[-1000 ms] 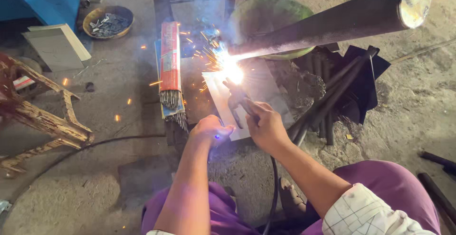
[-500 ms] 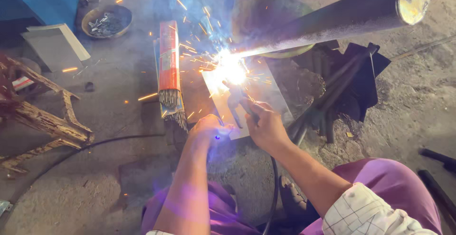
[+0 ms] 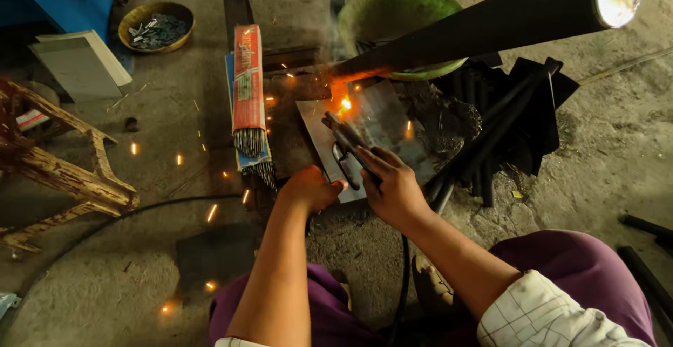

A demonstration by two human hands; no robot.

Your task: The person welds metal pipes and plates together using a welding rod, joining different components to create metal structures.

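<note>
— Orange glow sat at the tip of the electrode holder (image 3: 345, 145), where the flat steel plate (image 3: 378, 133) met the long dark pipe (image 3: 484, 28). How were the hands set?

— The right hand (image 3: 392, 186) was wrapped tight round the holder's grip, wrist bent inward, forearm reaching out from the lap. The left hand (image 3: 308, 187) was curled into a loose fist on the plate's near edge — both on the concrete floor (image 3: 91, 298).

— And against half a second earlier?

— The white arc flare had died to a small ember, with fewer sparks; both hands kept their places.

— Room to move?

— Tight on the left — the packets of welding rods (image 3: 249, 91) lay just beside the plate. Black bars (image 3: 505, 130) crowded the right; the green basin (image 3: 399, 17) stood behind.
</note>
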